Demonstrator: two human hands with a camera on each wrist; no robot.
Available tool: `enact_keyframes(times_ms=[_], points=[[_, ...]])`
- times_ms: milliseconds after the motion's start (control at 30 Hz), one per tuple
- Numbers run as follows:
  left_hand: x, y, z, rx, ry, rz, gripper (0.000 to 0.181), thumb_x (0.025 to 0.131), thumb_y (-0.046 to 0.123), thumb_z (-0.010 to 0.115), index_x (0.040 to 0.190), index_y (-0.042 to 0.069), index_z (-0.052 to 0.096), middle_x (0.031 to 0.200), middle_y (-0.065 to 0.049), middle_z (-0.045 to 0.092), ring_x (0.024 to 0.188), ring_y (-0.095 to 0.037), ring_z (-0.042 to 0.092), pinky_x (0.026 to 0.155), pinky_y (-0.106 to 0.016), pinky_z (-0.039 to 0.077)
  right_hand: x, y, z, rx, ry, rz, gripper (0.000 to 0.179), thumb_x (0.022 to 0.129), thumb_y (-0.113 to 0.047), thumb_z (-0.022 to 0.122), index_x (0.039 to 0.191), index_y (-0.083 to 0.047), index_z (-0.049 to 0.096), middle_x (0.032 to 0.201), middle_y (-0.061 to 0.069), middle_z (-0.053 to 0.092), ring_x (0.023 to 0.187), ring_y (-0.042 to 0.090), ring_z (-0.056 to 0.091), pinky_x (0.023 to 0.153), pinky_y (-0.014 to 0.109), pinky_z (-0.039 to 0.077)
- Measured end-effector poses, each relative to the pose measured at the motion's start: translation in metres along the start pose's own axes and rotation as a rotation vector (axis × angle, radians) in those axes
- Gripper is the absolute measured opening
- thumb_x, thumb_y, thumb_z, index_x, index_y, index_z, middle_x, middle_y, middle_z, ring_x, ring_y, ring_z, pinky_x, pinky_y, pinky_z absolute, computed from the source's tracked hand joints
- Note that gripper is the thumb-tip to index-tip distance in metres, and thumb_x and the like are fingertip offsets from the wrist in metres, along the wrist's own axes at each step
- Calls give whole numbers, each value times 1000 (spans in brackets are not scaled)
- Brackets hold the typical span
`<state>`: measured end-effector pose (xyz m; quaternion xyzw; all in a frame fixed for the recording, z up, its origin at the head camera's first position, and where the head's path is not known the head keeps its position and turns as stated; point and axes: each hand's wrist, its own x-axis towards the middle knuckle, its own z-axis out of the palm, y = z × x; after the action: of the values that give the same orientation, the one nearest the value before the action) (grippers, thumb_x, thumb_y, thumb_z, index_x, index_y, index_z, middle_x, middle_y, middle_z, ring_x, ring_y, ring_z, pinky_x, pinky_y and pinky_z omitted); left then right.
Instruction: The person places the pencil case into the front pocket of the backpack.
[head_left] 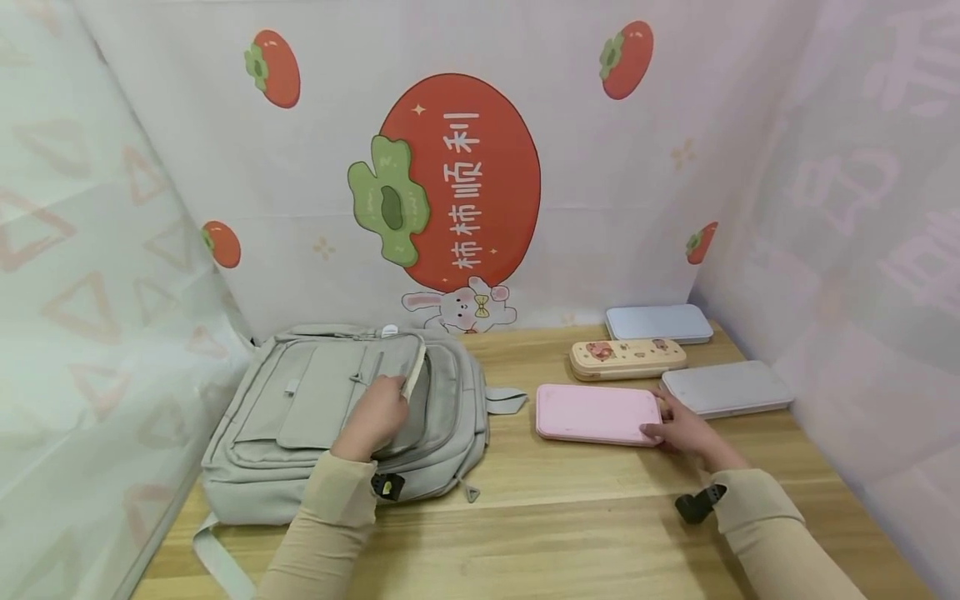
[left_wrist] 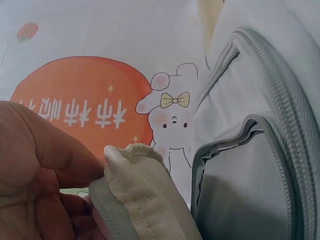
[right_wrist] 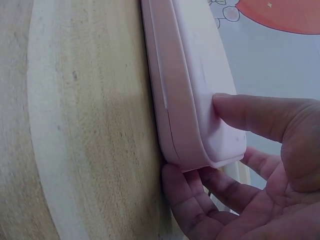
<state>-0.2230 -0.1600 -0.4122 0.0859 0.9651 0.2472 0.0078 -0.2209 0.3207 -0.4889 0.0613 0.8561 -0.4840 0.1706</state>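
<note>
A grey backpack (head_left: 255, 467) lies on the wooden table at the left. My left hand (head_left: 375, 417) pinches the edge of its front pocket flap (left_wrist: 150, 195), pulling it away from the bag, so the zipped pocket mouth (left_wrist: 245, 180) gapes. On the table to the right of the bag is a pink pencil case (head_left: 596, 414). My right hand (head_left: 684, 429) holds that case by its right end. In the right wrist view the thumb (right_wrist: 245, 112) lies on the lid and the other fingers curl at the end and underside.
Behind my right hand are a cream printed pencil case (head_left: 628, 358), a pale blue case (head_left: 660, 322) and a grey-white case (head_left: 727, 388). A backpack strap (head_left: 507, 401) reaches toward the pink case. Printed cloth (head_left: 585, 183) hangs at the back and sides of the table.
</note>
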Motion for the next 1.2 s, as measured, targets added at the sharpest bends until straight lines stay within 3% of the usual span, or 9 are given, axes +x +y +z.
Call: enact_keyframes(times_ms=[167, 233, 400, 633, 767, 900, 1200], points=[[2, -8, -6, -117, -44, -17, 49, 93, -8, 41, 139, -19, 52, 81, -18, 63, 60, -21, 47, 60, -38, 46, -1, -1, -1, 16, -3, -12, 80, 103, -8, 61, 162, 5, 8, 146, 46, 32, 111, 35, 59, 86, 39, 54], [3, -10, -9, -174, -67, -53, 51, 94, -7, 39, 143, -17, 48, 75, -14, 60, 57, -20, 41, 57, -35, 42, -3, -1, -1, 26, 3, -22, 78, 103, -7, 60, 161, 6, 10, 146, 47, 32, 110, 34, 61, 86, 39, 55], [2, -17, -16, -230, -74, -106, 53, 98, -2, 35, 150, -12, 44, 79, -12, 54, 61, -21, 42, 62, -37, 42, -6, -1, -3, 32, 28, -54, 74, 103, -7, 60, 160, 8, 16, 143, 47, 37, 100, 24, 64, 79, 35, 56], [-1, -28, -30, -355, -44, -135, 52, 102, 2, 32, 152, -9, 42, 73, -8, 41, 49, -11, 26, 47, -27, 31, -9, -2, -6, 94, 35, -34, 72, 105, -9, 59, 161, 4, 16, 148, 46, 32, 96, 22, 64, 77, 36, 59], [-4, -34, -38, -425, -23, -152, 52, 103, 3, 32, 153, -11, 39, 78, -7, 42, 52, -11, 34, 47, -26, 34, -10, 1, -5, 203, 16, -26, 72, 105, -8, 57, 162, 2, 14, 135, 39, 42, 82, 16, 64, 71, 35, 61], [-7, -38, -45, -476, -10, -153, 51, 104, 2, 34, 153, -12, 37, 83, -8, 43, 61, -15, 41, 53, -28, 43, -11, 2, -5, 290, -3, -37, 71, 106, -9, 56, 162, 1, 14, 112, 18, 51, 78, 15, 63, 70, 34, 60], [-11, -46, -50, -518, -2, -160, 50, 106, 2, 34, 154, -13, 35, 104, -17, 51, 80, -22, 52, 65, -33, 52, -11, 1, -5, 326, -36, -35, 72, 107, -13, 55, 163, 1, 11, 92, 4, 62, 76, 14, 66, 70, 30, 58]])
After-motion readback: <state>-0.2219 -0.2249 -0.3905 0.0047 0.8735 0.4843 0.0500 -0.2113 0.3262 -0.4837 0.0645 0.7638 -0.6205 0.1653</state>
